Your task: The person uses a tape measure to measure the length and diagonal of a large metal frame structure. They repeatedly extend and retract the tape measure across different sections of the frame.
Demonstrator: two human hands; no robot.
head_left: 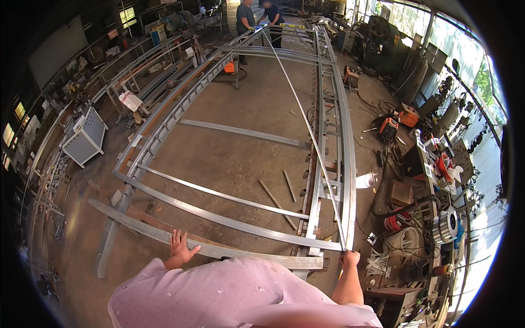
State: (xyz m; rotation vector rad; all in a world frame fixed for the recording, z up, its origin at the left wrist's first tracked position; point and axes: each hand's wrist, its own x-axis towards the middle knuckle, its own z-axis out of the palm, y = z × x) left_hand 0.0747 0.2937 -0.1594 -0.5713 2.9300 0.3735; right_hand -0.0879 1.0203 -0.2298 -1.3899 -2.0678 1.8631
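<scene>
A long curved metal frame [219, 194] lies on the workshop floor, running away from me. My left hand [179, 247] rests flat, fingers spread, on the near steel end bar [229, 251]. My right hand [350, 257] is closed on the near end of a measuring tape [309, 131], held at the frame's right corner. The tape stretches diagonally over the frame to its far end, where two people [257, 19] stand. My pink shirt fills the lower edge.
A grey cabinet [85, 136] stands left of the frame. Orange welding machines [396, 123], cables and a cluttered workbench [437, 186] line the right side. Loose metal strips [276, 197] lie on the floor inside the frame. More steel stock is stacked at far left.
</scene>
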